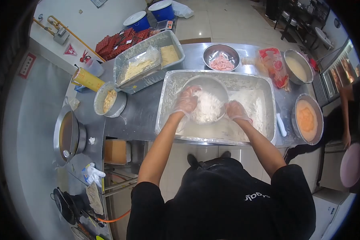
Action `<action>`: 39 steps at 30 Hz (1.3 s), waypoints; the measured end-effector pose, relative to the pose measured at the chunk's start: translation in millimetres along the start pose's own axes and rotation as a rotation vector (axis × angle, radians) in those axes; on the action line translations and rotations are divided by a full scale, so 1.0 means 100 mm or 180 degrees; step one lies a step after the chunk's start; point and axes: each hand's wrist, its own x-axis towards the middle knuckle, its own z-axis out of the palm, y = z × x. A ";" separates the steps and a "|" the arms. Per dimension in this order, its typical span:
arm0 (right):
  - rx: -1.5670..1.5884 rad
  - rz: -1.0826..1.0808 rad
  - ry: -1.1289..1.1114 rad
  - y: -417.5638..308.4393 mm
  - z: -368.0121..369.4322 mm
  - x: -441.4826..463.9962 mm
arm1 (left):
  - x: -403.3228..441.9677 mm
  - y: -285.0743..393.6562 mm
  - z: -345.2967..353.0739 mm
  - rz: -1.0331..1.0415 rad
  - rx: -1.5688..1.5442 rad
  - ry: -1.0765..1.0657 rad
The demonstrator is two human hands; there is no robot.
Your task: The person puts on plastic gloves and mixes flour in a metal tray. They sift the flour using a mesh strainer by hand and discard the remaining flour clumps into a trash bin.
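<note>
A round sieve or shallow bowl (224,89) with white floury pieces (207,105) in it is held over a large metal tray (271,116) dusted with flour. My left hand (187,100), in a clear plastic glove, grips its left side, with the fingers over the rim beside the pieces. On the right side, my right hand (237,110), gloved too, has its fingers closed at the rim. Loose white flour (256,98) lies in the tray to the right of the round vessel.
Behind the tray stand a steel bowl of pink meat (221,63) and a grey bin (176,40). A white-handled knife (282,125) and a bowl of orange mixture (307,120) are at right. Another person's arm (345,116) hangs at far right, near a pink round object (352,165).
</note>
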 end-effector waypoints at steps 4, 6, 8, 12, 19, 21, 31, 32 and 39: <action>-0.0565 -0.0588 -0.0426 0.13 0.21 0.11 | -0.19 0.14 0.33 0.0503 0.0860 -0.1048; -0.0339 -0.0387 -0.0355 -0.14 -0.08 -0.05 | -0.34 0.29 0.59 0.0726 0.0978 -0.1114; -0.0276 -0.0405 -0.0320 -0.15 -0.05 -0.13 | -0.27 0.06 0.64 0.0615 0.1054 -0.0861; -0.0228 -0.0181 -0.0344 -0.20 0.09 -0.16 | -0.12 -0.29 0.57 0.0144 0.1430 -0.0169; -0.0452 -0.0374 -0.0464 -0.35 -0.24 -0.29 | -0.23 0.41 0.29 0.0115 0.1495 -0.0916; -0.0399 -0.0497 -0.0331 -0.10 0.04 -0.14 | -0.10 0.08 0.24 0.0298 0.1486 0.0310; 0.0126 0.0236 -0.0522 -0.36 0.02 -0.27 | -0.04 -0.11 0.65 0.0073 0.1880 0.0261; -0.0086 -0.0028 -0.0540 -0.33 0.03 -0.31 | -0.04 -0.20 0.56 0.0175 0.2107 0.0212; -0.0609 -0.0465 -0.0493 -0.44 -0.10 -0.20 | 0.01 -0.19 0.68 0.0072 0.1347 -0.0365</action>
